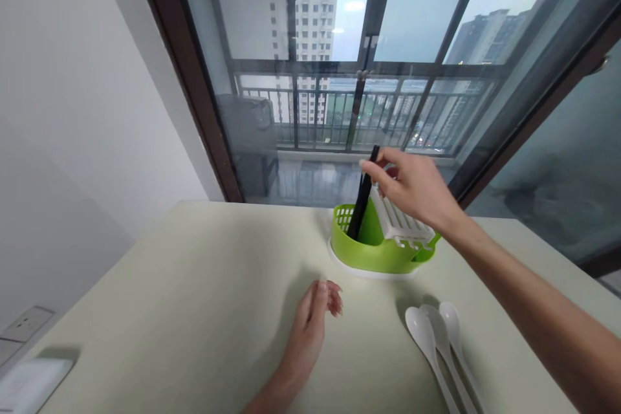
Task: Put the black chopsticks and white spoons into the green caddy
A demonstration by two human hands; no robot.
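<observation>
right hand (412, 189) pinches black chopsticks (361, 197) by the tops, upright in the green caddy (373, 249) – left hand (315, 317) half-curled, empty, resting on the worktop (194, 284)

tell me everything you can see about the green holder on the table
The green holder looks like glossy plastic, oval, with a slotted wall at its far left and a white ribbed insert on its right side. It sits upright on a white base on the pale table. Black chopsticks stand tilted inside, held at the top by the right hand.
</observation>
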